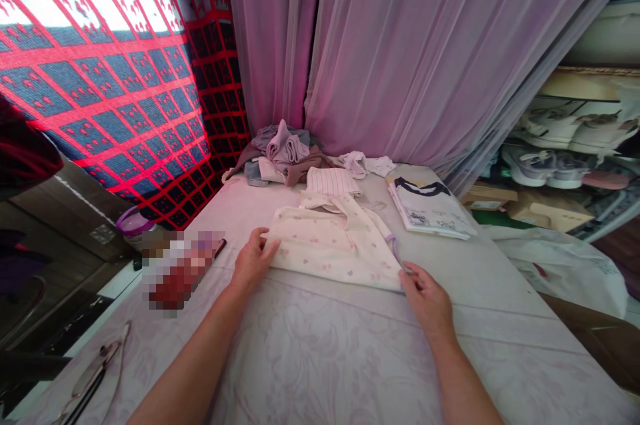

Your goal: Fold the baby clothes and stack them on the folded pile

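Bed (320, 358) with cream garment (315, 248), illegible-print shirt (429, 204)

Left hand (255, 257) touching left edge, right hand (429, 297) pinching near right corner of cream, pastel-printed fabric garment (325, 248) on pale floral-patterned sheet (320, 358). Beyond: crumpled mauve-and-grey clothes pile (287, 153). Right: folded white dark-collared T-shirt (433, 210).

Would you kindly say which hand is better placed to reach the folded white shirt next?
Probably the right hand: it touches the end of the cream garment nearer the folded white shirt; the left hand touches the opposite end.
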